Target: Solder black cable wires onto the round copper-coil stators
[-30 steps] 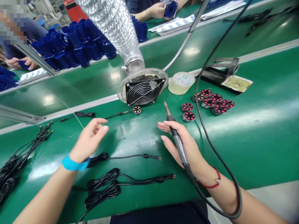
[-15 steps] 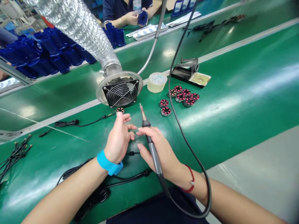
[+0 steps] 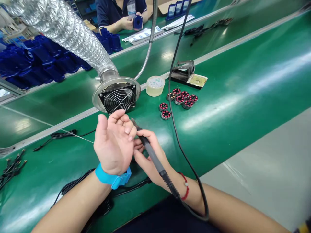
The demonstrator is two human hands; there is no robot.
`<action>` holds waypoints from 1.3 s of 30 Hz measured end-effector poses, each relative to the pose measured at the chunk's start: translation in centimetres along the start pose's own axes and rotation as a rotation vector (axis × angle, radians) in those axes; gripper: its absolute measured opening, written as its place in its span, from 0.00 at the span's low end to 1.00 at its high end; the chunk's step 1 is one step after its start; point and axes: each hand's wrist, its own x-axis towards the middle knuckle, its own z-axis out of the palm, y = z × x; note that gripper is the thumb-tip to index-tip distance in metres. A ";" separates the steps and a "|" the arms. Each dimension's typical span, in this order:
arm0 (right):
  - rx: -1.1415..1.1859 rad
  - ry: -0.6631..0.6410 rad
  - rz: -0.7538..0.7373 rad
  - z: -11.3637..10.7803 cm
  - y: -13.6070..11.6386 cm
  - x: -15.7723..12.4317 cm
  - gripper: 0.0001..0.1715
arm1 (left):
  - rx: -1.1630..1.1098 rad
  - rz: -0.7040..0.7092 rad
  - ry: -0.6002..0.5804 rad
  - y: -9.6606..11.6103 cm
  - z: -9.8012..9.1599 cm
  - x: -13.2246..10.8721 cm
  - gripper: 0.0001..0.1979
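Note:
My left hand (image 3: 115, 142), with a blue wrist strap, is turned palm up below the fan; its fingers curl loosely, the thumb stands apart, and nothing lies in the palm. A soldering iron (image 3: 154, 158) rests in my right hand (image 3: 153, 155), between thumb and fingers, its tip pointing up and left beside the left fingertips. The round fan (image 3: 119, 99) sits at the end of a silver duct just beyond the left hand. Several small ring-shaped coils (image 3: 166, 114) with red and black windings stand to the right. The coil seen earlier below the fan is hidden behind my left hand.
A tape roll (image 3: 155, 86) and an iron stand (image 3: 187, 74) are at the back. Black cable bundles (image 3: 64, 134) lie left and under my forearms. The iron's cord (image 3: 179, 142) loops at right. Across the bench, a person's hands hold a blue part (image 3: 138, 22) near stacked blue housings (image 3: 46, 58).
My left hand has turned palm up and covers the small coil below the fan. The right hand has moved slightly left with the iron, whose tip is nearer the left fingers. The view has shifted.

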 end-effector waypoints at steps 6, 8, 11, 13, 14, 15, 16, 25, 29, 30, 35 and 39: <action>0.052 0.030 0.039 -0.8 0.2 0.6 0.22 | 0.647 0.289 -0.202 -0.3 -2.7 0.4 0.22; 0.035 0.066 0.010 -1.6 0.3 0.8 0.22 | 0.998 0.152 -0.383 -0.1 -4.0 0.4 0.16; -0.068 0.097 -0.031 -3.6 0.5 0.9 0.21 | 1.266 -0.146 -0.590 0.2 -5.9 0.4 0.10; -0.202 0.129 -0.101 -5.6 0.6 1.2 0.20 | 1.288 -0.206 -0.563 0.1 -7.2 0.7 0.13; -0.307 0.150 -0.158 -6.8 0.7 1.6 0.19 | 1.264 -0.224 -0.520 0.0 -7.7 0.8 0.13; -0.439 0.165 -0.222 -8.0 0.8 2.1 0.19 | 1.232 -0.261 -0.475 -0.2 -8.2 1.0 0.13; -0.595 0.159 -0.291 -9.3 0.9 2.7 0.18 | 1.200 -0.306 -0.436 -0.4 -8.7 1.2 0.12; -1.185 -0.192 -0.385 -12.5 1.4 6.4 0.19 | 1.065 -0.297 -0.354 -1.7 -9.0 1.5 0.06; -0.950 -0.385 -0.378 -8.8 1.4 4.6 0.20 | 1.126 -0.236 -0.326 -1.5 -9.3 1.4 0.07; -0.895 -0.429 -0.375 -8.0 1.5 4.1 0.21 | 1.152 -0.233 -0.323 -1.4 -9.4 1.4 0.08; -0.789 -0.437 -0.380 -6.0 2.0 3.3 0.29 | 1.389 -0.145 -0.271 -1.1 -9.5 1.4 0.14; -0.796 -0.562 -0.340 -5.8 2.6 3.6 0.30 | 1.539 -0.073 -0.302 -1.1 -8.8 1.2 0.19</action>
